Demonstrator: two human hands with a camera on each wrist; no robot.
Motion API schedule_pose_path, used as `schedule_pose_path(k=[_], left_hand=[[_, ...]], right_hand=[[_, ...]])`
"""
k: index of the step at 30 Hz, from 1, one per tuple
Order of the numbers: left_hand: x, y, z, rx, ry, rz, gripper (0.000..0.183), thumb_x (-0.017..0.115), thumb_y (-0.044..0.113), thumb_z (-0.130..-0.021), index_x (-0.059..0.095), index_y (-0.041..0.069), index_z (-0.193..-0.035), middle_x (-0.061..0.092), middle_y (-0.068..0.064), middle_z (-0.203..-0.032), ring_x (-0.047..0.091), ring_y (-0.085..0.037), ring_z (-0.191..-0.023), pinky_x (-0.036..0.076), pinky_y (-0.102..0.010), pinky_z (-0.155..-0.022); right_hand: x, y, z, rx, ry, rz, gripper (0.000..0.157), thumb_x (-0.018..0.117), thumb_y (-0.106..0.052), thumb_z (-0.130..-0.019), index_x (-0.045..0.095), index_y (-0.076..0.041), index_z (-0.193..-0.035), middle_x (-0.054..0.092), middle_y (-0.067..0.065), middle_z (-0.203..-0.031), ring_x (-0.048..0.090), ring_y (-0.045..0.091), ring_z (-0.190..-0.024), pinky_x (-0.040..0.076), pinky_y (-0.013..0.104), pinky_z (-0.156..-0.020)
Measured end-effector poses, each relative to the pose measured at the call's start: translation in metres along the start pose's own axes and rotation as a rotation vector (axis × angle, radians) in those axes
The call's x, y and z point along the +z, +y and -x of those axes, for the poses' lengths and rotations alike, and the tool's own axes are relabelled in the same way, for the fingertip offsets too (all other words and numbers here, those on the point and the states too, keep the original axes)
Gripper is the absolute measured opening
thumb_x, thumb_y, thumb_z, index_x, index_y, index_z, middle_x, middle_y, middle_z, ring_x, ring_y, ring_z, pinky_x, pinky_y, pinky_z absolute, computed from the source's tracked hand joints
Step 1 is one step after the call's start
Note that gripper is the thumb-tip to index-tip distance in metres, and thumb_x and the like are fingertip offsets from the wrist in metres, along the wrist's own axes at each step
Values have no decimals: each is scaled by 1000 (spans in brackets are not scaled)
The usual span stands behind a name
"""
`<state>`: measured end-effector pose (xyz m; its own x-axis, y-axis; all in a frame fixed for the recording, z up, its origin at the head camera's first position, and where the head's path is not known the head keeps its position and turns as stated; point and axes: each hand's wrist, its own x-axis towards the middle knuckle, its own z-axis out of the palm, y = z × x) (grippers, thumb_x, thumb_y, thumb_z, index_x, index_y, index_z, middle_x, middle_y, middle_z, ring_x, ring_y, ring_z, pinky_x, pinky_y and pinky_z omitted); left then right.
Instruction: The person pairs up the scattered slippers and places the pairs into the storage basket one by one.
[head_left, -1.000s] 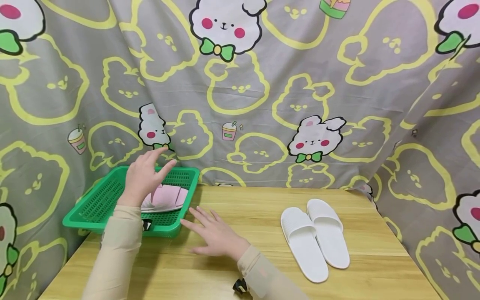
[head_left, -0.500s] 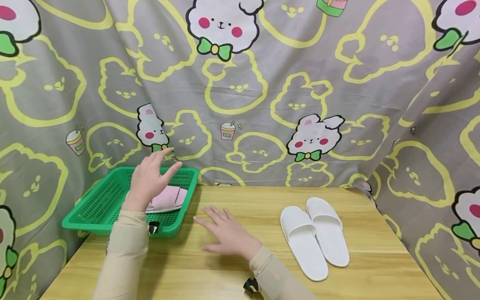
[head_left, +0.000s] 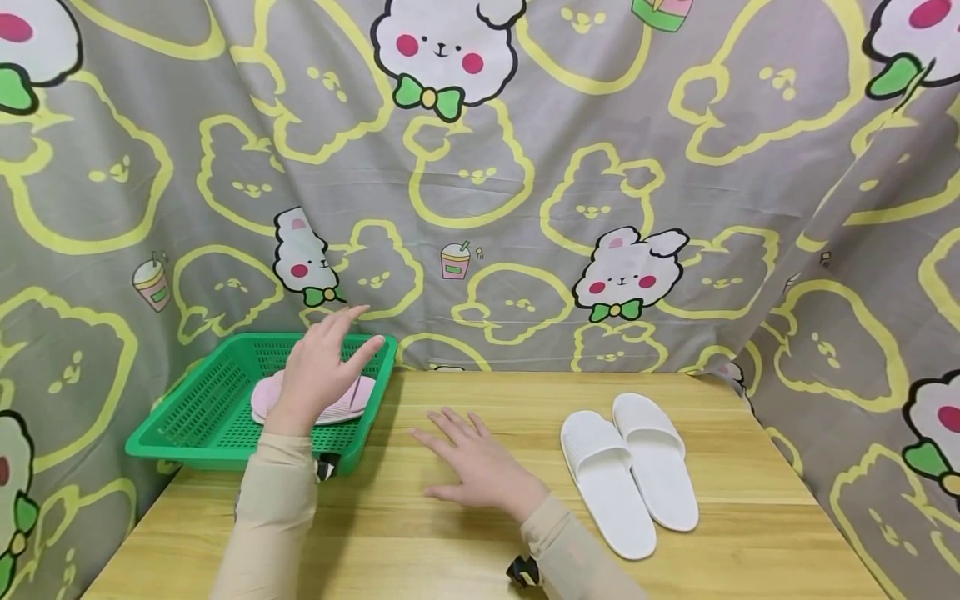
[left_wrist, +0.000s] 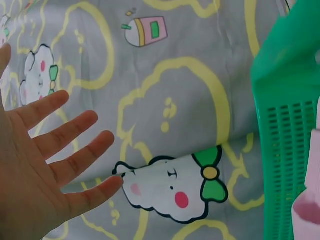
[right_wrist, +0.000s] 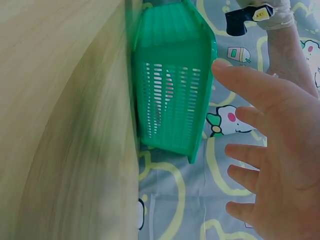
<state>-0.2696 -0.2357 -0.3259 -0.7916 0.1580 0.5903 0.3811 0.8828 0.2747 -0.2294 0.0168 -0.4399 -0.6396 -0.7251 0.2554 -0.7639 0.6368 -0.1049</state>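
In the head view, a green plastic basket (head_left: 180,456) stands at the table's left side. Pink slippers (head_left: 268,396) lie inside it, partly covered by my left hand (head_left: 322,371). That hand hovers above the basket's right half, fingers extended and holding nothing, as the left wrist view of the hand (left_wrist: 55,155) also shows. Right of the basket, my right hand (head_left: 480,462) is held over the table with its fingers spread, gripping nothing. A pair of white slippers (head_left: 611,487) lies side by side farther right, toes pointing away from me.
The wooden table (head_left: 435,550) ends at the back against a grey curtain (head_left: 495,192) printed with yellow outlines and white rabbits. The curtain also hangs along both sides. A black device (head_left: 522,572) is strapped at my right wrist.
Both hands have drifted to the right, the left one slightly lower and showing more of the pink slippers. The right hand is now farther from the basket. Basket and slippers stay in place.
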Motion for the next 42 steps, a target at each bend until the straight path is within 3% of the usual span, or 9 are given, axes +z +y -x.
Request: schedule_pose_path(k=[14, 24, 33, 42], left_hand=[[22, 21, 8, -18, -9, 117, 59, 53, 51, -96, 48, 18, -143, 54, -12, -142, 51, -39, -126, 42, -60, -100], [35, 28, 14, -47, -24, 157, 59, 53, 54, -95, 48, 20, -143, 53, -11, -143, 50, -39, -128, 44, -61, -98], [44, 34, 17, -89, -55, 208, 54, 51, 53, -96, 51, 21, -141, 52, -9, -143, 46, -38, -132, 39, -62, -104], [57, 38, 22, -49, -55, 237, 51, 51, 49, -97, 52, 22, -140, 54, -9, -142, 46, -35, -133, 38, -59, -107]], right_hand=[[-9, 12, 22, 45, 3, 5, 79, 59, -58, -88, 25, -32, -154, 25, 7, -162, 22, 32, -150, 21, 59, -118], [-15, 23, 40, 89, 10, -18, 79, 62, -56, -87, 27, -31, -154, 24, 6, -162, 21, 31, -150, 18, 59, -119], [-22, 30, 52, 108, 22, -59, 77, 64, -53, -87, 31, -28, -153, 24, 6, -162, 20, 32, -150, 16, 59, -119], [-28, 41, 64, 133, 36, 15, 76, 61, -58, -87, 33, -29, -152, 28, 6, -161, 22, 32, -150, 21, 59, -118]])
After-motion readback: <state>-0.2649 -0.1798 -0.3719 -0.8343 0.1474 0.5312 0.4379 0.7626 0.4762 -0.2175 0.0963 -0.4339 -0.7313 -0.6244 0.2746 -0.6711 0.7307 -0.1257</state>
